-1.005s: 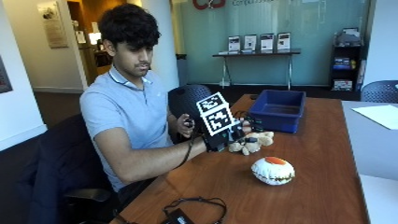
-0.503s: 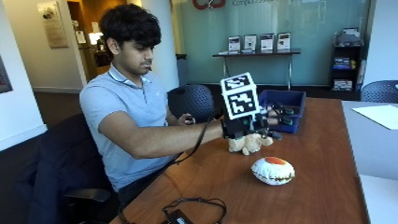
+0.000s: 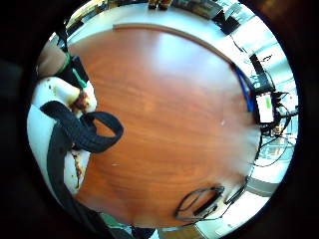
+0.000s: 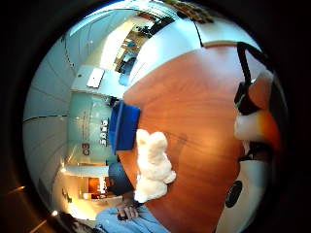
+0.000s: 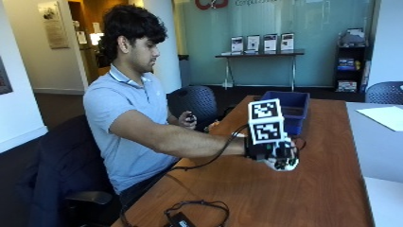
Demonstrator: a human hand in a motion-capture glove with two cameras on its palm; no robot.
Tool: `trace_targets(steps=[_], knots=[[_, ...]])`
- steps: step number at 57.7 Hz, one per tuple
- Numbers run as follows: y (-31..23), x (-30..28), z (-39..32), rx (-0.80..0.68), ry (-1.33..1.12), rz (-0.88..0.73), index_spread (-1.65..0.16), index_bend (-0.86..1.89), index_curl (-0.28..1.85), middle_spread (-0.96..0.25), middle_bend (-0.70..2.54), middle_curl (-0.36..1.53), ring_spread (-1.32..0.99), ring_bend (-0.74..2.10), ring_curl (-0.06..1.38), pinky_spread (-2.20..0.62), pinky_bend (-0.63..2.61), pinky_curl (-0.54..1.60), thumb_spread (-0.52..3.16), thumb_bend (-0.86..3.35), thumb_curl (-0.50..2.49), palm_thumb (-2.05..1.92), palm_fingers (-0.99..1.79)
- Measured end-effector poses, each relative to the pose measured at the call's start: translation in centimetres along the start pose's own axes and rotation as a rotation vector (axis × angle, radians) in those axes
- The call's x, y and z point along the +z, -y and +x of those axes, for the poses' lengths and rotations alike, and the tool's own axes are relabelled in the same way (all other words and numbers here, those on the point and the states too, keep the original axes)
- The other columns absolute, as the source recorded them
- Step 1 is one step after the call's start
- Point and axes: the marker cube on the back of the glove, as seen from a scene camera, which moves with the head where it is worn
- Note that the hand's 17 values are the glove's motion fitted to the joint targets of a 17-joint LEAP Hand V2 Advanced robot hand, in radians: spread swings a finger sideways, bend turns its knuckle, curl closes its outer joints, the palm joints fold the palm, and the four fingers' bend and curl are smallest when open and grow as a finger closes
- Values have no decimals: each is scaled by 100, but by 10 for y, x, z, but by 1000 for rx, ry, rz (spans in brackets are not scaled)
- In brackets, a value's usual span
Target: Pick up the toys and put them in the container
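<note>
At centre right, our gloved right hand (image 5: 275, 152) curls around the white-and-orange toy (image 5: 284, 162) on the surface (image 5: 252, 198); next, carry it to the blue container (image 5: 286, 108).

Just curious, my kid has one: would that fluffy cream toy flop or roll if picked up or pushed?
The cream plush toy looks fuzzy and lumpy, so it is probably soft, floppy and light. It lies sprawled on the wooden table beside the blue container, so a push would likely slide it rather than roll it.
</note>
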Motion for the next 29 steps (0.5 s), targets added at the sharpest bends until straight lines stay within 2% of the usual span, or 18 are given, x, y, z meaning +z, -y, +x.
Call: trace_targets(steps=[7,16,29], knots=[[21,-52,-56,-99,26,67,-22,43,40,-1,27,22,-15,76,36,-29,93,36,139,43,56,82,95],[50,-107,-173,-251,36,96,-19,43,44,-2,28,26,-19,77,39,-33,92,37,124,40,64,86,93],[64,-100,-332,-459,54,3,-19,39,47,-2,26,29,-20,77,42,-35,94,39,114,39,73,88,90]])
